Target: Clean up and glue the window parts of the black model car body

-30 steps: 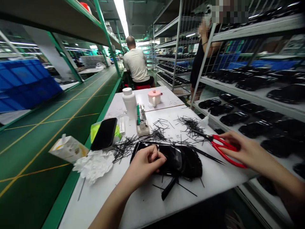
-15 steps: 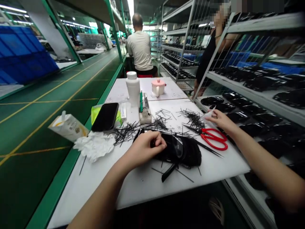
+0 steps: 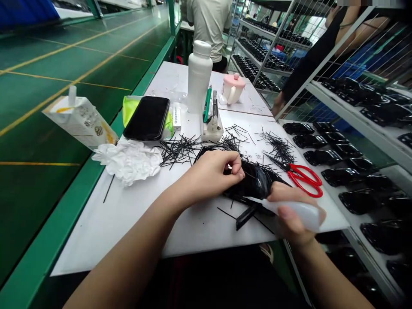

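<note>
A glossy black car-shaped shell [image 3: 249, 178] lies on the white table. My left hand [image 3: 214, 176] rests on its left part, fingers curled to a pinch; what they hold, if anything, is too small to make out. My right hand [image 3: 294, 210] is closed around a white squeeze bottle [image 3: 305, 213], whose thin nozzle points left at the shell's near side. A short black piece [image 3: 246, 216] sticks out at the shell's near edge. Thin black strips [image 3: 180, 150] lie in piles behind the shell. Red-handled scissors [image 3: 304, 178] lie right of it.
Left on the table are crumpled white paper [image 3: 128, 161], a drink carton [image 3: 85, 122] and a phone [image 3: 148, 118]. Farther back stand a white bottle [image 3: 199, 77] and a pink-lidded cup [image 3: 233, 89]. Racks of black shells [image 3: 346, 176] line the right; a person [image 3: 210, 25] sits ahead.
My right hand has come in from the right, beyond the scissors, to the shell with the squeeze bottle. My left hand stays on the shell. The view has tilted down.
</note>
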